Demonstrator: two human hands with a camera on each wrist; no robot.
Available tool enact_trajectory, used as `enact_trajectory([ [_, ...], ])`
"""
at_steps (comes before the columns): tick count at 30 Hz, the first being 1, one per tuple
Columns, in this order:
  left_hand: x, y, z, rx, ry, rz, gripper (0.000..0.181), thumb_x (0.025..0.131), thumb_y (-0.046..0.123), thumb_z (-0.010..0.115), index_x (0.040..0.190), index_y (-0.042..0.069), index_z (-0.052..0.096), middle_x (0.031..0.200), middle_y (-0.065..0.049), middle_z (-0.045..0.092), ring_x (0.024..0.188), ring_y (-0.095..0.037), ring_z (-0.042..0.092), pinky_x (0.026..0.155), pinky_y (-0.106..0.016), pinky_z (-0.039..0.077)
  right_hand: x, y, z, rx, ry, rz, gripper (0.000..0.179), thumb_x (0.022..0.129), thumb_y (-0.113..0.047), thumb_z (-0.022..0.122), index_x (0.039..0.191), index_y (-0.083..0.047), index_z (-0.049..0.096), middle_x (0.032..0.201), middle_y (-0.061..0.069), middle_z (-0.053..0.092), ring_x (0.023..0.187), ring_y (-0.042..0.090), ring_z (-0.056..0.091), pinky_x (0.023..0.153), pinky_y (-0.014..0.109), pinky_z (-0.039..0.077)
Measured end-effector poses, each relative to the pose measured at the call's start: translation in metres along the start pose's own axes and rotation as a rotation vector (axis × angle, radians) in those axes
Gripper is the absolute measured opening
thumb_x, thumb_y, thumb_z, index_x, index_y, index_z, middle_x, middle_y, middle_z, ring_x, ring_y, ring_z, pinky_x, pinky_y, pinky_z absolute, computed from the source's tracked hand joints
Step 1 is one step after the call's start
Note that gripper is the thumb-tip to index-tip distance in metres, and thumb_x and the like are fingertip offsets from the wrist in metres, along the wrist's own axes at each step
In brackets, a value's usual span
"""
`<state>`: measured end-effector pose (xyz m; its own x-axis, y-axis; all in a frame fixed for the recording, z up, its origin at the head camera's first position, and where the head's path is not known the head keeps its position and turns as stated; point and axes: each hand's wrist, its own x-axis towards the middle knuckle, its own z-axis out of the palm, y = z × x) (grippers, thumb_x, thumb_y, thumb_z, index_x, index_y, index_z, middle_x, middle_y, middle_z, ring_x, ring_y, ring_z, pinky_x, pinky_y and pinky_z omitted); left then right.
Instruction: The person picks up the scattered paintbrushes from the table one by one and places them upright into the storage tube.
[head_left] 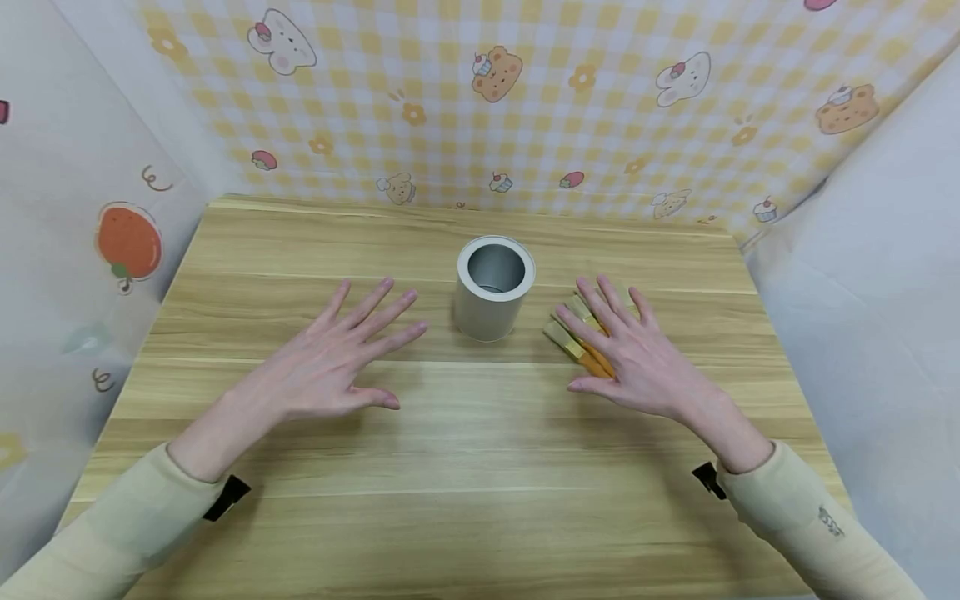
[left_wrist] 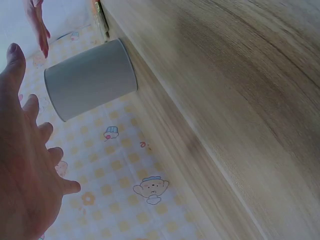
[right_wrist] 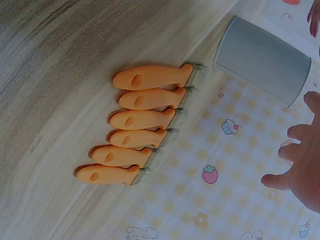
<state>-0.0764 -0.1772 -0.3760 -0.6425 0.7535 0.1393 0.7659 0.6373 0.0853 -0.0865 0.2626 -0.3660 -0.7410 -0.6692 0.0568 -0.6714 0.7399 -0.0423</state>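
Note:
Several paintbrushes point(right_wrist: 150, 77) with orange handles and pale bristles lie side by side in a row on the table. In the head view my right hand point(head_left: 637, 358) hovers over them with fingers spread, hiding most of the handles. A light grey cylindrical can point(head_left: 489, 312) stands upright between the hands, its open top showing a bare inner wall. To the left of the can, my left hand point(head_left: 326, 362) is held above the table, fingers spread, with nothing in it. Both wrist views show the hands raised off the wood and apart from the can.
The wood-grain table point(head_left: 480, 500) meets a yellow checked cloth point(head_left: 450, 108) with cartoon prints along its back edge. Pale cloth walls point(head_left: 67, 292) stand on the left and right sides. A small black device point(head_left: 227, 498) sits under each cuff.

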Motion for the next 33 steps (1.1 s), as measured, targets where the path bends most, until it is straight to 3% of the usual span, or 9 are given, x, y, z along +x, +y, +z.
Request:
enact_trajectory([
  [8,-0.001,0.002,-0.001,0.012,0.013,-0.010,0.093,0.090,0.078,0.051,0.164,0.027,0.027,0.176,-0.004,0.004,0.162,-0.036,0.009,0.126,-0.072,0.014,-0.002,-0.002,-0.002,-0.003,0.011,-0.005,0.095,0.089,-0.068,0.066,0.165,-0.029,0.024,0.176,0.007,-0.001,0.162,0.038,0.006,0.122,0.075,0.019],
  [16,0.000,0.008,-0.002,0.014,0.035,-0.046,0.092,0.094,0.079,0.043,0.165,0.024,0.024,0.176,-0.003,0.001,0.162,-0.036,0.009,0.132,-0.062,0.002,-0.005,-0.005,-0.007,0.004,0.008,0.009,0.096,0.088,-0.064,0.068,0.165,-0.029,0.024,0.176,0.006,-0.002,0.162,0.039,0.009,0.122,0.075,0.019],
  [21,0.009,0.012,-0.001,-0.007,0.065,-0.104,0.095,0.094,0.073,0.052,0.167,0.025,0.015,0.176,-0.002,0.002,0.162,-0.033,0.011,0.131,-0.063,0.013,-0.006,-0.006,-0.008,-0.005,0.015,0.013,0.097,0.088,-0.062,0.070,0.165,-0.030,0.021,0.176,0.007,0.000,0.160,0.041,0.015,0.121,0.074,0.023],
  [27,0.028,0.018,0.000,-0.113,0.087,-0.209,0.104,0.091,0.068,0.063,0.167,0.025,0.006,0.176,-0.001,0.009,0.162,-0.029,0.017,0.131,-0.057,0.022,-0.008,-0.006,-0.007,0.027,0.052,0.006,0.094,0.092,-0.061,0.066,0.166,-0.025,0.021,0.175,0.010,0.010,0.157,0.042,0.024,0.117,0.070,0.033],
  [33,0.054,0.023,0.005,-0.326,0.114,-0.351,0.113,0.088,0.063,0.071,0.167,0.023,0.001,0.173,-0.004,0.024,0.157,-0.031,0.030,0.127,-0.056,0.031,-0.009,-0.007,-0.006,0.140,0.174,0.009,0.091,0.089,-0.037,0.079,0.163,-0.018,0.031,0.166,0.016,0.036,0.142,0.042,0.050,0.104,0.064,0.050],
])
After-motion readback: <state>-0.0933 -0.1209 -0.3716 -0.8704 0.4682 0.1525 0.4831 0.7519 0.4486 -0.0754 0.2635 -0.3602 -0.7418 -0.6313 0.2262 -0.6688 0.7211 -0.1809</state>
